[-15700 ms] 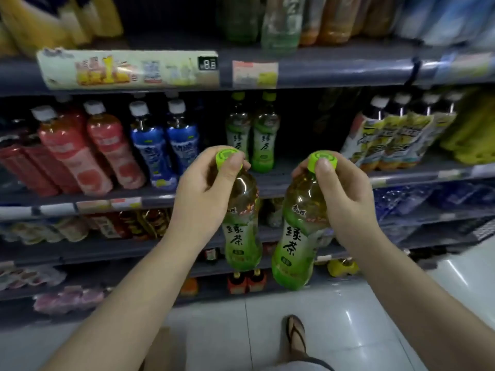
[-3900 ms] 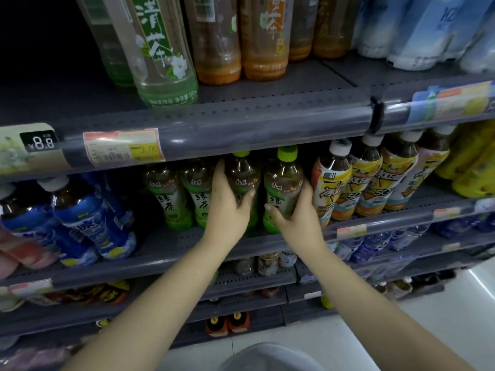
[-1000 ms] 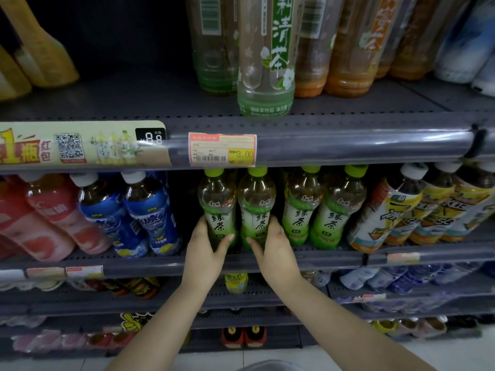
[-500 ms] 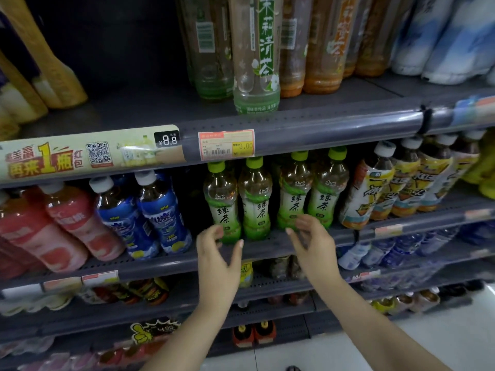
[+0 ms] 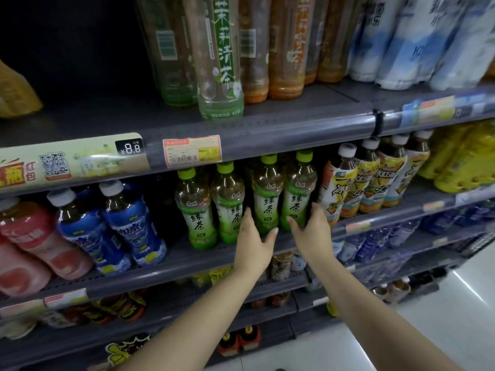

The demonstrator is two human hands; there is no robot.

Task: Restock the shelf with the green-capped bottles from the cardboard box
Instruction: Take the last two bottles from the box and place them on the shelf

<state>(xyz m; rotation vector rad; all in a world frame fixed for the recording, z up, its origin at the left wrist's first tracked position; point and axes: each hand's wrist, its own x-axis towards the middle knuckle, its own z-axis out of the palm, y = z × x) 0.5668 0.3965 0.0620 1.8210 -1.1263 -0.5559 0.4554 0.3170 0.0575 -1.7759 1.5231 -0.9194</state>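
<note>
**Hands shifted right to the second bottle pair**

Half a second ago your hands hung free below the left pair; now they flank the right pair. Your left hand [image 5: 253, 241] sits between the second and third green tea bottles [image 5: 266, 195], thumb spread under the third one's base, fingers partly hidden behind it. Your right hand [image 5: 312, 234] cups the fourth bottle's lower label, fingers loosely curved; a firm grip can't be confirmed. All four stand upright at the front of the middle shelf [image 5: 187, 259], just left of the yellow-labelled tea bottles [image 5: 372, 183].

Handling, as a guess: full PET, moderately heavy, slick film label, walls give if squeezed. Take the waist or the cap, nudge from the base.

Count: four green caps in front, two blue-labelled bottles [image 5: 107, 226], four white-capped yellow ones. No cardboard box in view.
</note>
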